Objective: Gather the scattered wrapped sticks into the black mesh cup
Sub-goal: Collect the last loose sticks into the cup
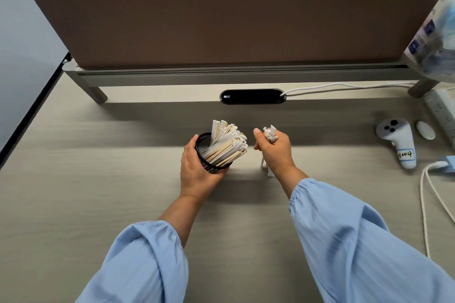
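My left hand [197, 170] grips the black mesh cup [205, 146] and tilts its mouth to the right, a little above the desk. A thick bunch of wrapped sticks [227, 141] leans out of the cup toward the right. My right hand [274, 149] is closed around a small bundle of wrapped sticks [270, 133], held upright just right of the cup. Their white tops poke out above my fist and their lower ends show below it near the desk.
A brown divider panel [234, 22] stands across the back of the desk, with a black cable port [252, 96] below it. At the right lie a white controller [400, 141], a white mouse [425, 129], a power strip [442, 112] and a white cable [424, 204].
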`<state>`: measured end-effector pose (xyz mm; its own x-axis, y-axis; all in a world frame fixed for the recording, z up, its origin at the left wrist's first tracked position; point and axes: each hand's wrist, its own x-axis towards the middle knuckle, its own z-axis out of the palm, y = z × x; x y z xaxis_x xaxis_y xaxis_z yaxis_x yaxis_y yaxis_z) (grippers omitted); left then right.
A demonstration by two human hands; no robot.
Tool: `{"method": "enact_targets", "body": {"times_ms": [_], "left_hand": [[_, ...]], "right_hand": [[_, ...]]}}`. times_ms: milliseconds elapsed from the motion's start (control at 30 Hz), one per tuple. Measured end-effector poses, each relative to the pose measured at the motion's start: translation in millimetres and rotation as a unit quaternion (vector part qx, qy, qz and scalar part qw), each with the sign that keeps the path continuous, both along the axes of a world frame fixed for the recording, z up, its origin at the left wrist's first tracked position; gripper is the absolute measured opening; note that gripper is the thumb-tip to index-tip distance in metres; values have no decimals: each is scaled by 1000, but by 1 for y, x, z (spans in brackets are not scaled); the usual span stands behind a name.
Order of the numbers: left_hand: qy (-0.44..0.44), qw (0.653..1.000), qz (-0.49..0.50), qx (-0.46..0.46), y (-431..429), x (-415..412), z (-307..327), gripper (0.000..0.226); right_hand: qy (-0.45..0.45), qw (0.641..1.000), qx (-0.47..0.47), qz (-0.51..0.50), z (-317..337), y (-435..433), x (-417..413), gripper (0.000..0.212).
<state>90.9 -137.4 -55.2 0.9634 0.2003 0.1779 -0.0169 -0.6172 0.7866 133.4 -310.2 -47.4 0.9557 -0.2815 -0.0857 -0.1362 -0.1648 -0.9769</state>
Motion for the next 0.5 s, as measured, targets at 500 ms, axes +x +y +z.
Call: {"method": "enact_targets", "body": {"times_ms": [500], "left_hand": [[9,1000,1,8,2,-1,0,98]], "right_hand": [[61,983,-170,33,10,-10,2,36]]}}
